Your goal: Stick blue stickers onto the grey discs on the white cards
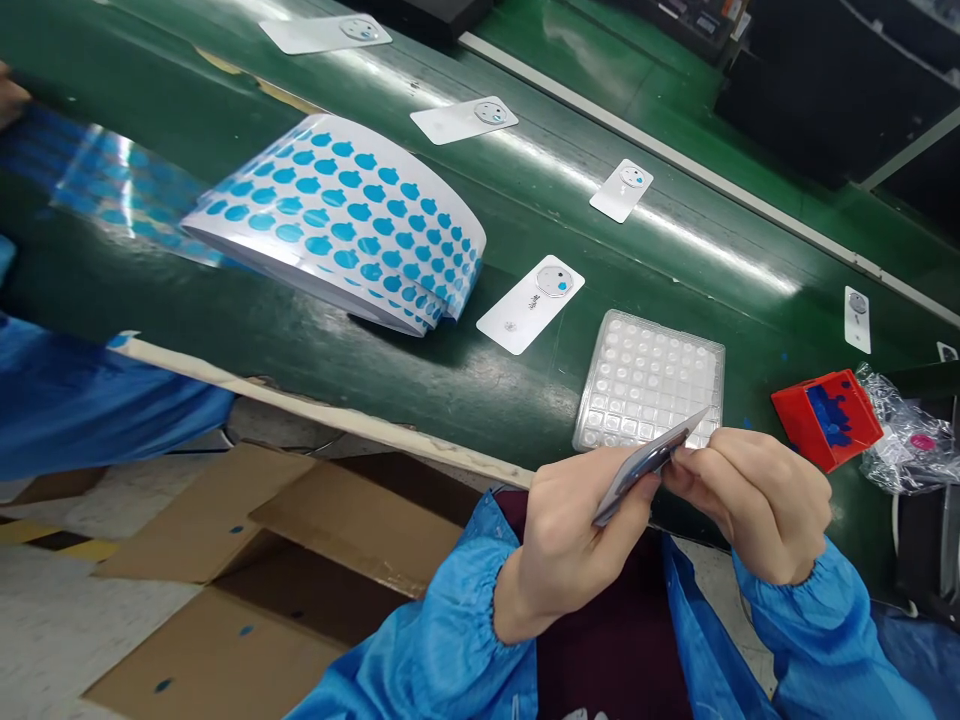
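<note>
Near the bench's front edge, my left hand (574, 535) is closed on a thin phone back cover (637, 475), tilted so that I see it almost edge-on. My right hand (757, 500) has its fingers pinched together against the cover's face, by a dark rounded part; what lies between the fingertips is hidden. Just behind the hands is a clear plastic tray (649, 375) with rows of small round parts in its pockets. Another white phone back cover (529, 305) with a round camera ring lies flat to the tray's left.
A curled sheet of blue stickers (345, 215) stands on the green bench (540, 410). More white covers (465, 120) lie along the bench. At right are a red box (829, 420) and crumpled clear plastic (911, 430). Open cardboard boxes (195, 510) stand below. Another person's hand (10, 98) shows far left.
</note>
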A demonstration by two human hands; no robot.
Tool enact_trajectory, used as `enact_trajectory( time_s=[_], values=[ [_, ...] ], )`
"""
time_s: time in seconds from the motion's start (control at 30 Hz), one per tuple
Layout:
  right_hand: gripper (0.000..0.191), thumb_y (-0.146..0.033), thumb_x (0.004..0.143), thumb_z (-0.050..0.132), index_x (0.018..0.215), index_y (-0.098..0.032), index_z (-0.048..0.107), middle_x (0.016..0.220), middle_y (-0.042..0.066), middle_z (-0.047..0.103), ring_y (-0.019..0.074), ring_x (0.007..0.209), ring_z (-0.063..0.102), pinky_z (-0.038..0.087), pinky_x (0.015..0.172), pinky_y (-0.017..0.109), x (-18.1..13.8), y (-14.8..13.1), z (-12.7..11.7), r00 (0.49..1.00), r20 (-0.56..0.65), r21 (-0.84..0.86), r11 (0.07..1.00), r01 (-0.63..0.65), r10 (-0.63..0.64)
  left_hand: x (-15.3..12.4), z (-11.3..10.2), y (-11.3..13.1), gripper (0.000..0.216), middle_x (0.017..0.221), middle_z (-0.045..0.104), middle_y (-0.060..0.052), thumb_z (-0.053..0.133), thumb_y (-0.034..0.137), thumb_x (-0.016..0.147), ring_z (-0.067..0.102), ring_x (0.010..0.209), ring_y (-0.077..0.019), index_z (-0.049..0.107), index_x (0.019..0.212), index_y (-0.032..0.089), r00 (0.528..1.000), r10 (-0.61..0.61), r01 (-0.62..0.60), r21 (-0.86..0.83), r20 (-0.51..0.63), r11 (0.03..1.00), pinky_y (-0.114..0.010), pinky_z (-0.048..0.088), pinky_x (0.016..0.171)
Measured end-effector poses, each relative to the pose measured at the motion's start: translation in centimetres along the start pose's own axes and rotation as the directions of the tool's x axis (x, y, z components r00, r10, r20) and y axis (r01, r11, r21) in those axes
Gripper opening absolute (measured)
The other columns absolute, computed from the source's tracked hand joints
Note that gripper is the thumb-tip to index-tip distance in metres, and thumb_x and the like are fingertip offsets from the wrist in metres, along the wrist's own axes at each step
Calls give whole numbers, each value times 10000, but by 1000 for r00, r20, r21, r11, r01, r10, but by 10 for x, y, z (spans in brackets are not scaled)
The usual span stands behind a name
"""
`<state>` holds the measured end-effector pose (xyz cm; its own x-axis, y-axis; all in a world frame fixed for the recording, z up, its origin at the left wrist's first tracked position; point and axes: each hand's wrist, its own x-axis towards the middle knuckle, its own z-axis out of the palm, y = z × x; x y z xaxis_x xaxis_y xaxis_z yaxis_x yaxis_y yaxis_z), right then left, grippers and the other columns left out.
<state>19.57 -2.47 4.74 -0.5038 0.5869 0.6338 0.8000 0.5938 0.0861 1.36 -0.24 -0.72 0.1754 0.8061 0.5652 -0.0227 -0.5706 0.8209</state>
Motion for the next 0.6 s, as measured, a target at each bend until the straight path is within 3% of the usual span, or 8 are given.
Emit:
enact_trajectory(
  time_s=[0.2,0.43,0.6],
  values=[
    [147,-107,947,785,1037,-201,718,841,15,764,217,780,781,703,662,326,-1,4,2,1000,13,11,1000,17,-17,-1,-1,2,142,769,766,-2,658,50,981,729,603,-135,741,1000,164,1000,-23,23,23,0,999,-225,599,593],
    [170,-90,934,784,1044,-203,721,852,12,766,219,788,777,695,651,333,-1,4,2,1000,24,34,999,9,-10,1,-1,3,145,751,760,-1,640,78,1000,726,587,-141,748,994,175,1000,-26,26,31,3,999,-235,599,570],
    [155,-73,941,772,1015,-192,707,817,7,745,195,734,748,671,621,316,0,5,8,1000,-11,45,999,29,-28,-1,0,2,156,677,712,20,657,89,993,668,525,-126,723,887,182,998,-56,56,45,-11,997,-236,549,520]
  ],
)
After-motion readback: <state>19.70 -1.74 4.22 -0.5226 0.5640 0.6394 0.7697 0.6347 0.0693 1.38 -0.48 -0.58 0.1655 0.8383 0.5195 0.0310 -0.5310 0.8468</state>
